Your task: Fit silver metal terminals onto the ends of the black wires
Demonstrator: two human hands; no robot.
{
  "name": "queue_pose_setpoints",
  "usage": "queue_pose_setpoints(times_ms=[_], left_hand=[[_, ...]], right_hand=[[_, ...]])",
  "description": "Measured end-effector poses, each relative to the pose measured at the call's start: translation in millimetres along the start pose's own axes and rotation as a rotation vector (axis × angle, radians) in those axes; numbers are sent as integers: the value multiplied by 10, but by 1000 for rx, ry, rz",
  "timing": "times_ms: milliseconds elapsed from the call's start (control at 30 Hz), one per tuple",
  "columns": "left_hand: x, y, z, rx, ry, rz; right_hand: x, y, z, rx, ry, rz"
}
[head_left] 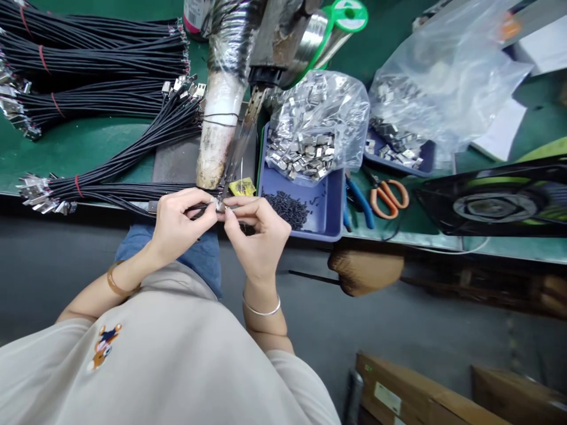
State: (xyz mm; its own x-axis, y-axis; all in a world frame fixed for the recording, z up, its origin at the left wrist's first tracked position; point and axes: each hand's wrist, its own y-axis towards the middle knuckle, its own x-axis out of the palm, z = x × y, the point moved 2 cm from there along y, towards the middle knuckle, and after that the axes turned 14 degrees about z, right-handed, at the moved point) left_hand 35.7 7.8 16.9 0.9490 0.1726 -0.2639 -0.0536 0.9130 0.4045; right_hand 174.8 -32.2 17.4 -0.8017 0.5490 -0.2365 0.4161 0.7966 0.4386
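Note:
At the bench's front edge, my left hand [183, 221] and my right hand [257, 233] meet fingertip to fingertip. Both are closed in a pinch around a small silvery metal connector [219, 204], mostly covered by the fingers. Just above them a soldering iron [252, 112] hangs tip down in its mount, beside a white tube wrapped in clear film [219, 127]. A yellow pad [242, 187] lies close behind my fingers. Black cables [119, 190] with metal connectors on their ends run along the edge behind my left hand.
A blue tray [323, 221] holds bagged metal connectors [310, 153] and small black pieces [286, 209]. Rightward are blue-handled pliers [359, 200], orange-handled scissors [390, 199] and a black fan [496, 203]. Behind stands a solder spool [316, 38]; tied cable bundles [101, 53] lie left.

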Motion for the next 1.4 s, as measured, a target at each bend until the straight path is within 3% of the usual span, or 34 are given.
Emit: queue_pose_setpoints(times_ms=[400, 633, 933, 1233, 1400], left_hand=[[-11, -84, -25, -106, 27, -92], [-31, -90, -76, -144, -18, -61], [9, -68, -35, -131, -42, -27], [36, -47, -13, -52, 21, 45], [29, -43, -13, -71, 22, 42]], right_hand=[[-84, -48, 51, 19, -48, 0], [-191, -163, -14, -70, -38, 223], [-32, -156, 110, 68, 22, 67], [42, -55, 102, 134, 97, 98], [23, -34, 86, 86, 53, 82]])
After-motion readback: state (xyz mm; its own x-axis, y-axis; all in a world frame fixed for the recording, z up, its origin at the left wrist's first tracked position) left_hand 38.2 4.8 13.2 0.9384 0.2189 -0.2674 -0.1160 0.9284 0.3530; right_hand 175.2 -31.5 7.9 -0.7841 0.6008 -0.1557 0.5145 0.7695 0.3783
